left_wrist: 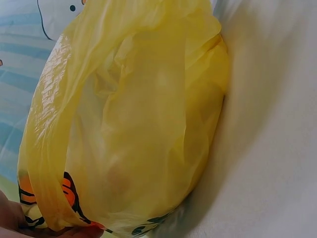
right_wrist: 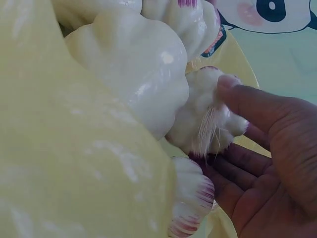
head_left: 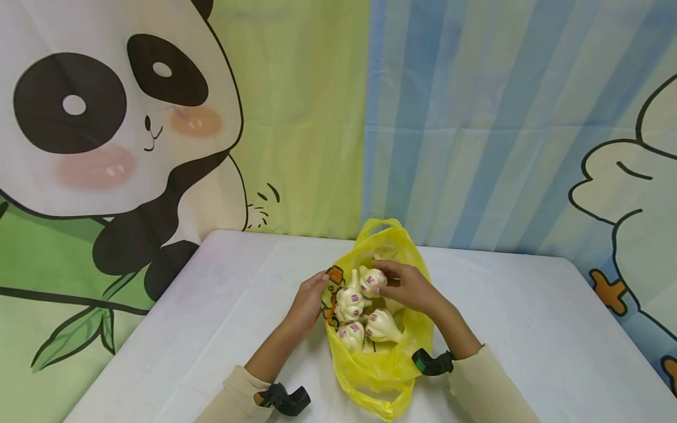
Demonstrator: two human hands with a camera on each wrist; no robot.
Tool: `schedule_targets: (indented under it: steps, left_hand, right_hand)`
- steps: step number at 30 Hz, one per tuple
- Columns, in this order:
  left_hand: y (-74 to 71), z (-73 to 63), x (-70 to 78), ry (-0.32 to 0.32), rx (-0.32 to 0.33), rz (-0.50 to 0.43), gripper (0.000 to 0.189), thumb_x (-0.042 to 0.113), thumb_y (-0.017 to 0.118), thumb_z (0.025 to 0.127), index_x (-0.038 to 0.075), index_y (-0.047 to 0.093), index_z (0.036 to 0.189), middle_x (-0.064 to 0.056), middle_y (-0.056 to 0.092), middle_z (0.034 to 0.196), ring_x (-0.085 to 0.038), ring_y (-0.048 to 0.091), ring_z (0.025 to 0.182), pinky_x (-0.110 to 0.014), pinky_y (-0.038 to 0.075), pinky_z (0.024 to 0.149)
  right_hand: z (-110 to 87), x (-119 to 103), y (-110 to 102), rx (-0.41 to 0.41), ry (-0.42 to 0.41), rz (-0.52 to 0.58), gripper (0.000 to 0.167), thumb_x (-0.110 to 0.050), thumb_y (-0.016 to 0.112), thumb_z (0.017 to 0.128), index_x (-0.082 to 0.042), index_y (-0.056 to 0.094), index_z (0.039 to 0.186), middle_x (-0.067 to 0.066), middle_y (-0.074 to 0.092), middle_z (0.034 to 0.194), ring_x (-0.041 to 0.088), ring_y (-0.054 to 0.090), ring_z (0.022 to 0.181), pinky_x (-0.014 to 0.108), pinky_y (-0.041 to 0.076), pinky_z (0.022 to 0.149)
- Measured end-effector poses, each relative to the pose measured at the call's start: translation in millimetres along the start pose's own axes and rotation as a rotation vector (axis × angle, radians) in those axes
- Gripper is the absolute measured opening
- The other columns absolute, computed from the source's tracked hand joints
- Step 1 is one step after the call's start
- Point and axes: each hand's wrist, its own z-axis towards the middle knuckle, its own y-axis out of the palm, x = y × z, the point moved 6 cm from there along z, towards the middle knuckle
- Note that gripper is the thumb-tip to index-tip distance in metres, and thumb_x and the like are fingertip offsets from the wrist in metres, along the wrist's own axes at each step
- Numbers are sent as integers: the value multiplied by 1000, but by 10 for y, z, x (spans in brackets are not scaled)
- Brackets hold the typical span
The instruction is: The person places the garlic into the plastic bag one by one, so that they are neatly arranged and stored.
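A yellow plastic bag (head_left: 359,373) lies on the table with its mouth spread wide and several white garlic bulbs (head_left: 351,304) with purple streaks inside. My left hand (head_left: 308,299) holds the bag's left rim, thumb on the printed orange figure. In the left wrist view the bag's side (left_wrist: 143,124) fills most of the picture, and fingers (left_wrist: 74,232) show at its lower edge. My right hand (head_left: 412,286) reaches into the mouth and grips one garlic bulb (head_left: 372,282). The right wrist view shows thumb and fingers around that bulb (right_wrist: 198,101), its dry roots facing the camera.
The bag sits on a white-covered table (head_left: 502,311). Behind the table hangs a printed cloth (head_left: 296,117) with a panda and blue stripes. Another garlic bulb (head_left: 384,326) lies at the right inside the bag. Black wrist cameras (head_left: 288,399) are strapped on both wrists.
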Motion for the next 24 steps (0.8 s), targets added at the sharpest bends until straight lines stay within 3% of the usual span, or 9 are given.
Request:
schedule_targets:
  steps: [7,11,18,21,24]
  left_hand:
    - [-30,1,-5,10,17,-9,45,26,35,107,-3,48,138,-22,58,121,-19,59,99,-31,49,86]
    - [-18,22,-12,6,19,2,44,27,38,106,-2,50,137,-20,59,117,-18,59,96,-33,49,84]
    - [-13,45,-7,-10,19,0,47,29,38,106,-3,48,138,-19,58,120,-19,59,100,-30,49,87]
    - [-32,45,30,2,-3,-14,56,39,32,106,-3,44,140,-21,55,128,-24,56,112,-34,46,95]
    - [-110,67,76,27,-9,-44,66,49,27,105,-3,41,143,-22,50,138,-30,49,125,-41,39,104]
  right_hand:
    - [-66,-77,-45,27,-44,35,55,-20,68,93,-3,49,142,17,51,139,33,51,123,46,43,100]
    - [-159,-152,-181,130,-108,53,45,-20,66,95,-5,55,136,18,57,131,34,55,119,46,45,98]
    - [-376,-197,-471,345,-194,-18,30,-8,62,97,-5,61,127,11,64,119,25,61,110,33,50,92]
    - [-481,-196,-616,446,-251,-44,32,1,61,95,0,60,127,14,60,125,28,55,118,37,47,96]
    - [-588,-141,-796,547,-258,-122,39,3,62,93,2,56,131,18,49,137,33,44,129,48,39,102]
